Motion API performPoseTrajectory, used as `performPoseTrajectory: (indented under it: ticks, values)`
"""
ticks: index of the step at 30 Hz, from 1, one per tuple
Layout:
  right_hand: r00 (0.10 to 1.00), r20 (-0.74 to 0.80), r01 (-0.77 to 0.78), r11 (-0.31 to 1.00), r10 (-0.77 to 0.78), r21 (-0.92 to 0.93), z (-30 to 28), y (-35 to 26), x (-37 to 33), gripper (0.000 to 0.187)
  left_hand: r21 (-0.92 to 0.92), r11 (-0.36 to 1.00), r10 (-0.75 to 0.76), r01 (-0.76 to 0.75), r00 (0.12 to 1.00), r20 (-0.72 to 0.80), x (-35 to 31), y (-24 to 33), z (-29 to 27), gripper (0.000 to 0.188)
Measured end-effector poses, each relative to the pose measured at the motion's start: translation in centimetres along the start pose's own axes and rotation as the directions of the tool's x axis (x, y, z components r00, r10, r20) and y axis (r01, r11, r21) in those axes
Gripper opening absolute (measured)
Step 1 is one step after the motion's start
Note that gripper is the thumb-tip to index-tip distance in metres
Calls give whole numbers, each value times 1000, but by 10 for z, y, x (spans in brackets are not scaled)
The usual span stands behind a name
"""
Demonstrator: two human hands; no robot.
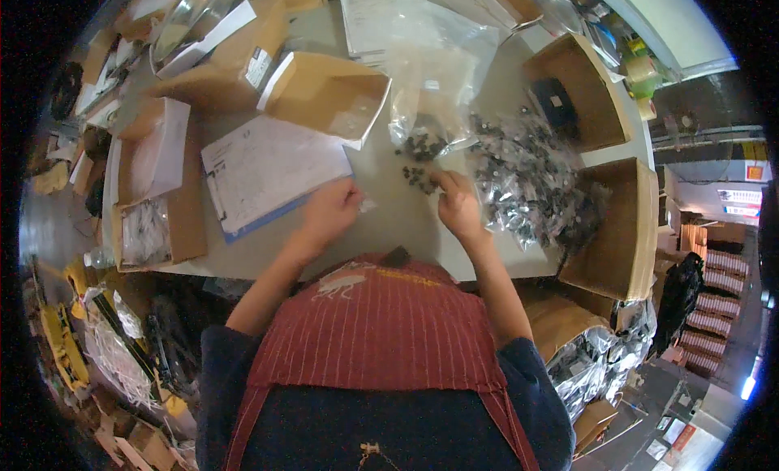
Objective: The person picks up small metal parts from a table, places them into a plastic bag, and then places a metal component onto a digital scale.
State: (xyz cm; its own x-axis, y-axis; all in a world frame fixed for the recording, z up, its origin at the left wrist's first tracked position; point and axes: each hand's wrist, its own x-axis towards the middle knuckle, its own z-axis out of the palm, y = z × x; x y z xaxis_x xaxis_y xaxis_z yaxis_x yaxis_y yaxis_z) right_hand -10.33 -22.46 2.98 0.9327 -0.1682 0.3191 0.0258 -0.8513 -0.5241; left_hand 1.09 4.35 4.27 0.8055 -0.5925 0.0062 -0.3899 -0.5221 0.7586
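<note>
Red apron (377,333); left hand (331,206) curled over table (389,227), right hand (460,208) curled beside black parts (417,178); grips unclear.

left hand (333,206) by 1 clipboard (272,164) | right hand (461,208) at small black parts (417,177)

My left forearm (272,280) and right forearm (498,280) reach forward, angled inward. My left hand (329,210) is curled, fingers turned rightward. Well apart from it, my right hand (460,207) has bent fingers pointing forward and left.
</note>
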Motion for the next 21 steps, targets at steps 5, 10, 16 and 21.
performPoseTrajectory:
  ticks: [5, 10, 16, 21]
  values:
    - [997, -8, -82, 996, 82, 21, 0, 11, -8, 39, -130, 988, -86, 87, 996, 14, -2, 25, 0, 19]
    - [993, -14, -119, 993, 119, -16, -2, -6, -1, 32, -215, 972, -69, 93, 991, 116, 7, 21, 17, 21]
    - [996, 8, -90, 984, 92, -154, -1, -4, 2, 31, -81, 970, 229, -228, 973, 1, 7, 16, 40, 24]
    - [992, -21, -123, 986, 122, -113, 2, -7, 0, 35, 35, 959, 283, -281, 958, -45, 9, 26, 38, 25]
